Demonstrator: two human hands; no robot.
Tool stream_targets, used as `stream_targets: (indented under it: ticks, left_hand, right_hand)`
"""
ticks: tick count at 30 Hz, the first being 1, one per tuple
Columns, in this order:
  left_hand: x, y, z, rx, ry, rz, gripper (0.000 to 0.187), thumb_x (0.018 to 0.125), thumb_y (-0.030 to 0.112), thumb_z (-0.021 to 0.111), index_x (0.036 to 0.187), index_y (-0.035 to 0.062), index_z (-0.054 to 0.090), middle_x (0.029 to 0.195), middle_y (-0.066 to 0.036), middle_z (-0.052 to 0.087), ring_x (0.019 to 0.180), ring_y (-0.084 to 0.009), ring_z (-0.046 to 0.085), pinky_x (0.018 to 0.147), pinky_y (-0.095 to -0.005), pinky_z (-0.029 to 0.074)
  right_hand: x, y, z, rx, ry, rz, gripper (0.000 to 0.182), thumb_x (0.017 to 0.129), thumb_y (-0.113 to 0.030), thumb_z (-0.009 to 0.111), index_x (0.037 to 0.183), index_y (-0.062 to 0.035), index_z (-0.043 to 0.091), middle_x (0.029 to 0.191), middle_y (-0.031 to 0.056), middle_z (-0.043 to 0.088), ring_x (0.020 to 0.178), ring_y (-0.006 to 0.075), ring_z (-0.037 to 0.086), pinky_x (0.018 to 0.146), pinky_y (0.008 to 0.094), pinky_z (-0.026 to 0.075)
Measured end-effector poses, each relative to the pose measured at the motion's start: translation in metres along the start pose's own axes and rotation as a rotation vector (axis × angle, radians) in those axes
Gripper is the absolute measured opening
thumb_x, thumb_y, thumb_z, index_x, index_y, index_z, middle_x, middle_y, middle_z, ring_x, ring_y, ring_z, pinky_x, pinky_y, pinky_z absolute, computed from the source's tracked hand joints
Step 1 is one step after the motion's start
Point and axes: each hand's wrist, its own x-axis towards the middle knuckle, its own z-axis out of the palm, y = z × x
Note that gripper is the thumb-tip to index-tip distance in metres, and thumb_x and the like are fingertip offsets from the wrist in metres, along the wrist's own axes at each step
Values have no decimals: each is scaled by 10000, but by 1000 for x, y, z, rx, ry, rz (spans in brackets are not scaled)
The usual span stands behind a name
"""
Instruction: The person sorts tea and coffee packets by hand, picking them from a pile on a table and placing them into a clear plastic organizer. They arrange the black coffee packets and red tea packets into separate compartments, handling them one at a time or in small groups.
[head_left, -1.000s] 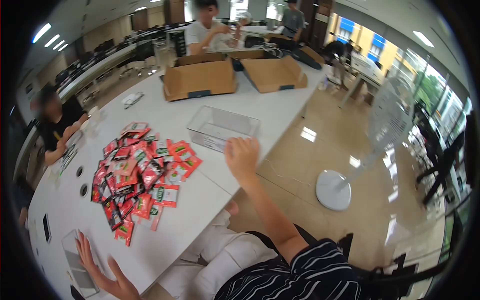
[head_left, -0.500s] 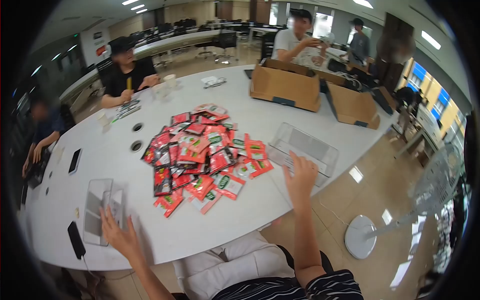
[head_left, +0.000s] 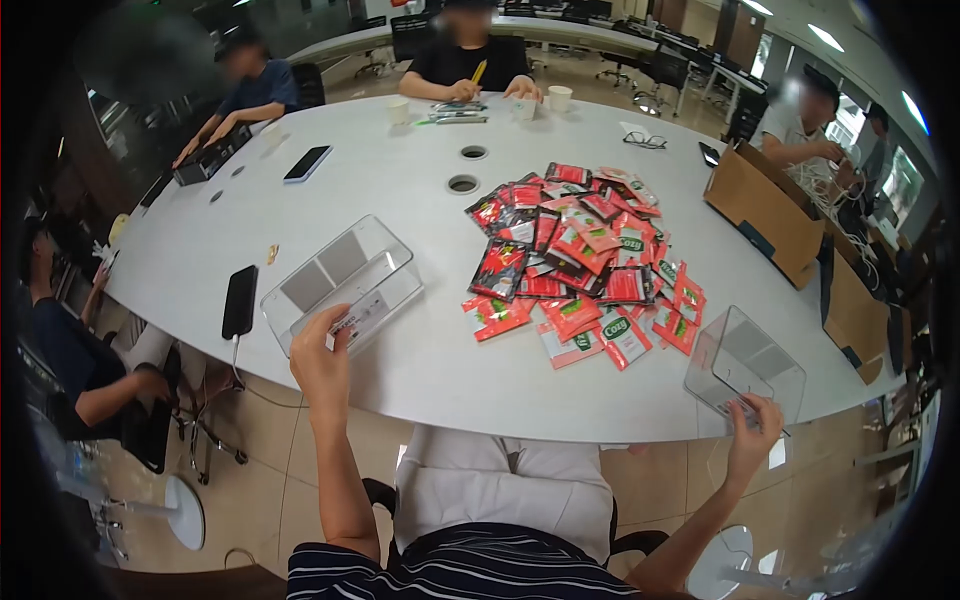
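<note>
Both hands part-closed at the near table edge, one per clear box. Left hand (head_left: pixel 322 350): thumb and fingers closed on the near wall of the left clear box (head_left: pixel 388 312), by its printed label. Right hand (head_left: pixel 754 424): fingertips pinched on the near wall of the right clear box (head_left: pixel 758 350), by the table edge. How hard either one grips, can't tell.

Both boxes: transparent, rectangular, thin-walled, no sachets seen inside. Both sit skewed to the edge; whether their bases are flat on the table, can't tell.

Sachet pile (head_left: pixel 580 250): on the white table (head_left: pixel 430 350), between the boxes, nearer the right one. Loose heap, overlapping at all angles, red, pink and black. Several show a green "Cozy" logo, mostly on the near side.

Black phone (head_left: pixel 240 302) with white cable just beside the left box; small wrapper (head_left: pixel 273 254) a bit past it. Open cardboard boxes (head_left: pixel 768 215) beyond the right box, along the right side.

Further out: two round table holes (head_left: pixel 463 185), second phone (head_left: pixel 308 164) to their left, glasses (head_left: pixel 645 140) past the pile. At the far edge, paper cups (head_left: pixel 560 98) and a person in black (head_left: pixel 465 65) holding something yellow. More people sit left and right.
</note>
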Motion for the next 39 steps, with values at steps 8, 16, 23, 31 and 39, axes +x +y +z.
stream_targets:
  ticks: [8,16,23,31,39]
  left_hand:
    - [-20,-3,-55,-248,-117,153,210,698,-30,736,888,60,733,856,-59,727,771,-201,669,746,-291,450]
    - [-41,23,-76,-317,-429,436,170,689,39,763,844,107,748,779,15,722,699,-137,653,672,-271,394]
    - [-55,42,-48,-400,-557,539,206,722,82,742,916,152,748,783,48,708,681,-107,626,638,-259,378]
    - [-57,56,-25,-353,-529,574,229,710,64,744,921,154,746,797,46,706,670,-116,606,623,-264,371]
    - [-57,60,-12,-289,-488,567,199,689,82,770,879,134,746,767,19,701,643,-131,601,623,-284,376]
  right_hand:
    - [-5,-3,-35,299,-192,-7,263,619,-40,802,801,-41,612,752,40,543,821,208,483,780,308,360]
    - [-4,-50,-40,306,-365,-145,296,515,-126,837,728,-65,640,666,11,544,733,202,461,764,331,327]
    - [-4,-84,-26,252,-432,-238,293,510,-128,841,745,-91,669,680,-5,592,712,195,498,782,333,322]
    - [-14,-100,4,251,-417,-235,279,540,-133,852,770,-130,695,697,-23,601,728,169,521,781,329,325]
    - [-19,-103,22,216,-382,-215,276,551,-137,850,783,-147,701,717,-32,604,737,164,521,782,318,321]
